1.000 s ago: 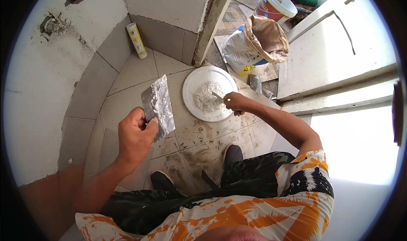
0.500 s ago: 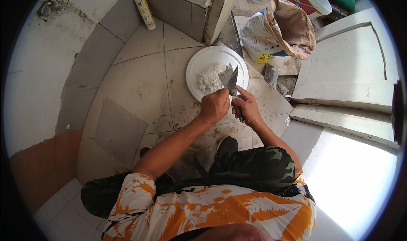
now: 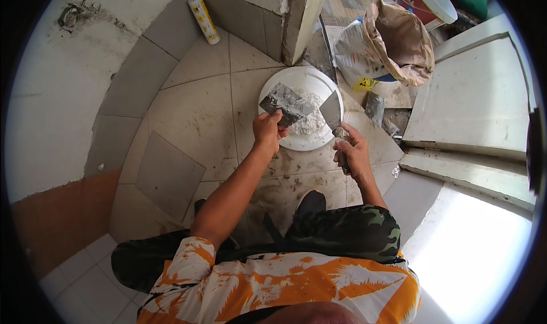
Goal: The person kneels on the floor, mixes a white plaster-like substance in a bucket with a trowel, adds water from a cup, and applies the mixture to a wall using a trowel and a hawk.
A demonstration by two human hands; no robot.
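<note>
- Drawn apart since half a second ago, from close together to side by side: flat metal plate [image 3: 286,103] out leftward with the left grip [image 3: 269,131], putty knife [image 3: 331,111] rightward with the right grip [image 3: 351,148].
- Clamped on the plate's near edge with the left grip, thumb over the upper face.
- Clamped around the knife's handle with the right grip, blade pointing away.
- Plate just ahead of and right of the left grip, long axis slanting from far left to near right; smeared across the face with whitish paste [image 3: 293,99].
- Knife reaching ahead and slightly left of the right grip, blade corner just beside the plate's right corner, seemingly not touching; difference in height impossible to tell.
- White heap [image 3: 309,121] ahead between both grips, partly hidden under the plate, so closer to the left-held tool; heaped on a round white lid [image 3: 306,76] on the tiled floor [image 3: 196,105].
- Printed markings: on a white-and-yellow tube [image 3: 204,20] far ahead-left of the left grip, too small to read; on an open paper bag [image 3: 378,48] and red-sided bucket [image 3: 426,8] beyond the right grip, partly turned away.
</note>
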